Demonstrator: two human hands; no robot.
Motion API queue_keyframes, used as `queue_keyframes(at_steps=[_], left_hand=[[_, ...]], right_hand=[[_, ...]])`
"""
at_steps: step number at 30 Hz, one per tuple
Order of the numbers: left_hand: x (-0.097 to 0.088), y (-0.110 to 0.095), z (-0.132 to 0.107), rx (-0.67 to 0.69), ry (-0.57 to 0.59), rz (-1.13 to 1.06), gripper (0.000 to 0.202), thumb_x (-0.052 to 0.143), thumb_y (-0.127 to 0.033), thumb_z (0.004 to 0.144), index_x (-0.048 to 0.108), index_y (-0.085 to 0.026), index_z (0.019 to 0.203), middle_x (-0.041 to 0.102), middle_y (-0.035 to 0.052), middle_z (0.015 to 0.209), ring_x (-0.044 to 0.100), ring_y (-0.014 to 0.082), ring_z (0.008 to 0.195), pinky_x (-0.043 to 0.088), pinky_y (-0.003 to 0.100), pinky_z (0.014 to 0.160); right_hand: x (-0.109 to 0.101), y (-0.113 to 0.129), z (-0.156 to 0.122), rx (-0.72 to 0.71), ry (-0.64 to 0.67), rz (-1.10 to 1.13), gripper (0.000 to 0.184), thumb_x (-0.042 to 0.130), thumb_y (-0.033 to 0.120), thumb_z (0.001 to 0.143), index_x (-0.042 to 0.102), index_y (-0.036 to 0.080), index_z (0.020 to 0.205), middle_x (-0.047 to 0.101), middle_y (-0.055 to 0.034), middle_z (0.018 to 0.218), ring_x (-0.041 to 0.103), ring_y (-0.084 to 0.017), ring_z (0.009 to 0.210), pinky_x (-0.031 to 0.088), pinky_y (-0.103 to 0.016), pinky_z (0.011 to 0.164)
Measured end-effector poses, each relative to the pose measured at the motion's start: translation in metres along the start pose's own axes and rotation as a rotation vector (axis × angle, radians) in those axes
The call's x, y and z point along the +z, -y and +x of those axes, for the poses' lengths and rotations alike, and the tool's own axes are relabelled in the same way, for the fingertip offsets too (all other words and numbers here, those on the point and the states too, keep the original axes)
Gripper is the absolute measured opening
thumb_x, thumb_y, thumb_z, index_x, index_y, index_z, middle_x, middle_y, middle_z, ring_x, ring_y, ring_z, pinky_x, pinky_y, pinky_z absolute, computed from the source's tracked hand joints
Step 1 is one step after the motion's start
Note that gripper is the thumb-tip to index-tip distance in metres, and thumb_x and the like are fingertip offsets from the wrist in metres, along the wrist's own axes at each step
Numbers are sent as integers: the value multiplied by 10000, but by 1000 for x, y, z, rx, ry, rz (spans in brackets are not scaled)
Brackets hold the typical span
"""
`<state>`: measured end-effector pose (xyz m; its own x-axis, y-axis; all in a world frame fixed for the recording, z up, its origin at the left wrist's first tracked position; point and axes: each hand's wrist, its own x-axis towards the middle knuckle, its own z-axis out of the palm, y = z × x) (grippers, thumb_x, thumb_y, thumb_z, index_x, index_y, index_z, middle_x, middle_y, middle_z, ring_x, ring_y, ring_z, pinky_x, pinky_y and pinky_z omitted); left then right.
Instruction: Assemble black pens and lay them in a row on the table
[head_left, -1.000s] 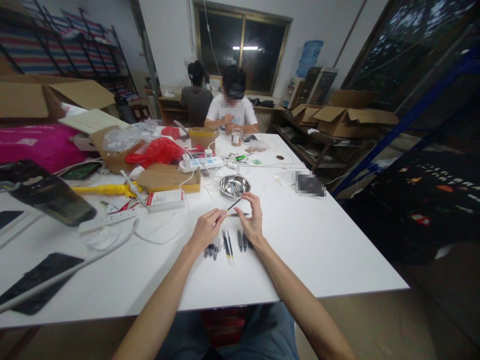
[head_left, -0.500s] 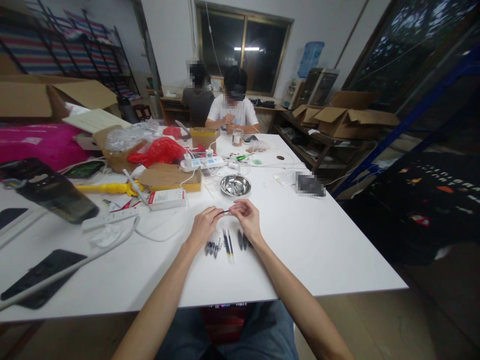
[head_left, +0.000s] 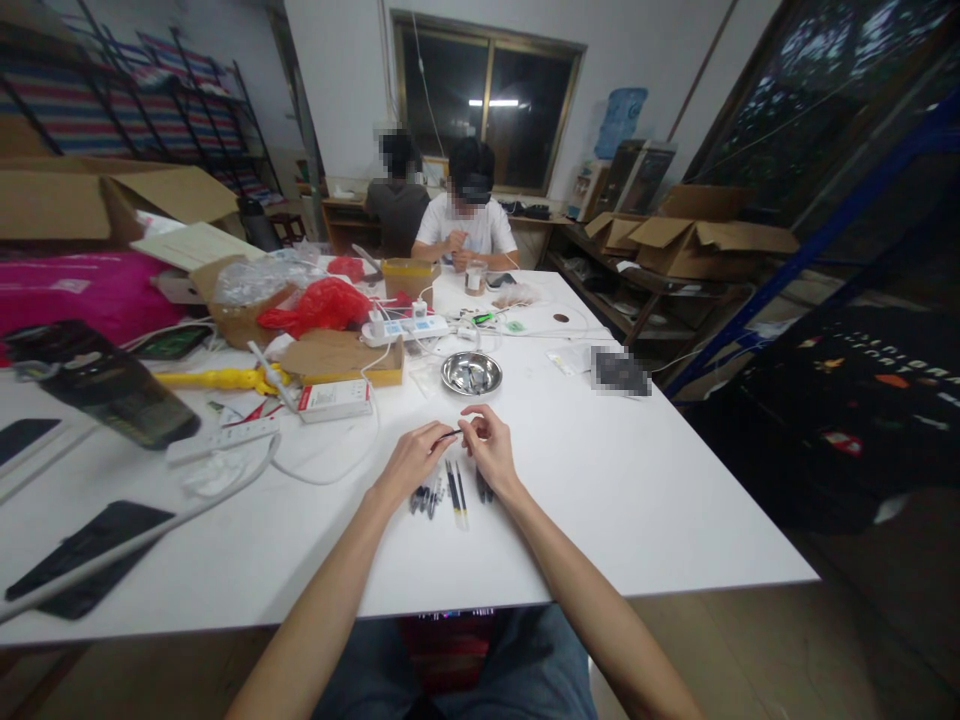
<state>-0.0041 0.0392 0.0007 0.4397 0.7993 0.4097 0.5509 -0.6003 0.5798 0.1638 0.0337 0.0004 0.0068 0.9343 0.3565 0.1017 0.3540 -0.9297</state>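
My left hand (head_left: 411,462) and my right hand (head_left: 489,447) meet over the white table (head_left: 645,500), both pinched on a thin black pen refill (head_left: 450,435) held level between them. Under the hands lies a small row of several pen parts (head_left: 448,494), dark barrels and thin refills, on the table top. A shiny metal bowl (head_left: 470,372) with small parts in it stands just beyond the hands.
A white box (head_left: 334,399), a cardboard box (head_left: 341,356), a power strip (head_left: 405,327), cables and a red bag (head_left: 319,303) crowd the table's left. Dark phones (head_left: 82,555) lie at near left. Two people sit at the far end.
My right hand has closed from a spread pose into a pinch on the refill's end. The refill has dropped from a tilt to level, and both hands have drawn slightly nearer.
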Motion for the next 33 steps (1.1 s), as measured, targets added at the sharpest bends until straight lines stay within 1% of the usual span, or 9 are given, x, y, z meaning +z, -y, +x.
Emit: queue_keyframes(at_steps=[8,12,14,16,19,24,26,30,33], left_hand=[[0,2,0,-21,16,71,272,409,-367,1014,625,-222,932,665,13,877,624,162,831,439,262,751],[0,1,0,-27,20,84,285,397,-368,1016,632,-222,946,675,20,890,636,168,841,450,265,753],[0,2,0,-32,13,75,293,389,-361,1018,636,-222,941,681,22,890,644,171,848,459,269,764],[0,3,0,-46,-1,59,307,381,-351,1020,642,-220,924,689,25,887,650,173,852,469,273,777],[1,6,1,-59,-9,28,313,391,-343,1015,658,-214,916,703,28,899,658,174,858,483,278,798],[2,4,-1,-20,-30,4,249,448,-345,1002,645,-231,1102,715,33,1078,665,175,973,483,279,873],[1,2,-1,-10,-10,34,250,437,-361,1008,644,-238,1075,717,23,1017,667,166,921,478,266,830],[-3,-1,-2,-8,14,114,302,387,-368,1025,648,-232,955,694,13,892,650,153,834,446,244,741],[-4,1,-2,-25,7,166,314,359,-347,1032,636,-237,933,692,11,894,650,157,839,431,247,731]], right_hand=[[-1,-5,3,37,61,-40,335,602,447,884,613,205,1115,528,72,550,494,-111,451,410,-208,477],[-1,-6,4,38,56,-21,337,619,444,873,620,205,1110,532,72,543,496,-115,450,417,-213,480],[-2,-5,5,30,43,-9,336,643,436,858,625,207,1103,553,64,564,532,-123,486,445,-221,513],[-4,-5,6,26,42,1,311,659,430,846,639,203,1058,601,38,619,585,-136,556,482,-236,568],[-6,-6,7,42,69,42,247,664,421,841,652,186,915,659,-4,689,621,-149,613,513,-259,621],[-8,-9,6,85,76,53,253,681,414,837,629,176,767,639,0,608,580,-136,536,484,-251,563],[-7,-11,5,92,66,11,287,685,439,837,621,177,740,614,14,565,546,-126,496,455,-241,528],[-7,-13,6,116,111,-32,346,690,493,830,619,175,716,605,15,541,533,-129,481,437,-240,515],[-10,-11,5,105,105,-110,302,697,467,834,670,167,813,636,4,590,571,-148,534,457,-253,570]])
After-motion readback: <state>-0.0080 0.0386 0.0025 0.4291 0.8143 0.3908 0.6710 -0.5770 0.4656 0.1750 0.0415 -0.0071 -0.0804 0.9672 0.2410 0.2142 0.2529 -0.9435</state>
